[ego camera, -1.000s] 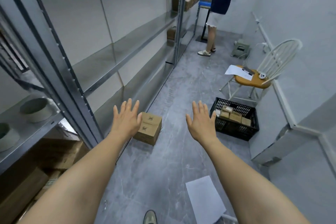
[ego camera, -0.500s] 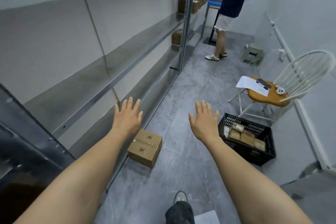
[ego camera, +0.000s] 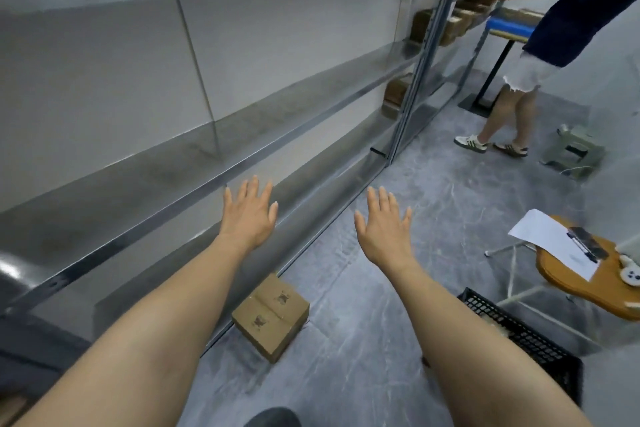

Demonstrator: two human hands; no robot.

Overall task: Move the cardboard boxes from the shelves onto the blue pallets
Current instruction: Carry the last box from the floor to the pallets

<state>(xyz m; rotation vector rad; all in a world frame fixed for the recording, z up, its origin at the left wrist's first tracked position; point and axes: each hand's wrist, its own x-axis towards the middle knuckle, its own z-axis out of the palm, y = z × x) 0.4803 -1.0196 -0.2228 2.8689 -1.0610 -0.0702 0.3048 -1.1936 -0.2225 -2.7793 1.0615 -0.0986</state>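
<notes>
1. Since the head view is all there is, everything here comes from it. Both arms are stretched out ahead, with the left hand (ego camera: 247, 215) and right hand (ego camera: 382, 230) spread wide, fingers straight, palms down, holding nothing. My guess is they're out like that for a two-handed grab, one palm per side of a box.
2. The nearest cardboard box (ego camera: 272, 317) sits on the floor, tight against the bottom edge of the shelves (ego camera: 207, 180), just under the left forearm. Neither hand touches it. It lies a bit skewed, so it looks dropped off there rather than stacked.
3. The shelf levels beside the hands are bare. The other boxes (ego camera: 422, 24) sit past the upright post, toward the far end of the shelves.
4. Another person (ego camera: 571, 10) is at that far end with a hand on a box. Right beside them is a blue slab (ego camera: 509, 28) on a black stand. It could be one of the pallets, but I can't tell for sure.
5. Over on the right, a black crate (ego camera: 540, 347) stands on the floor near the right forearm. Beyond it is a wooden chair (ego camera: 581, 270) with a sheet of paper (ego camera: 554, 243) on the seat.
6. The floor box looks like the easiest pick, though it needs a deep bend.
</notes>
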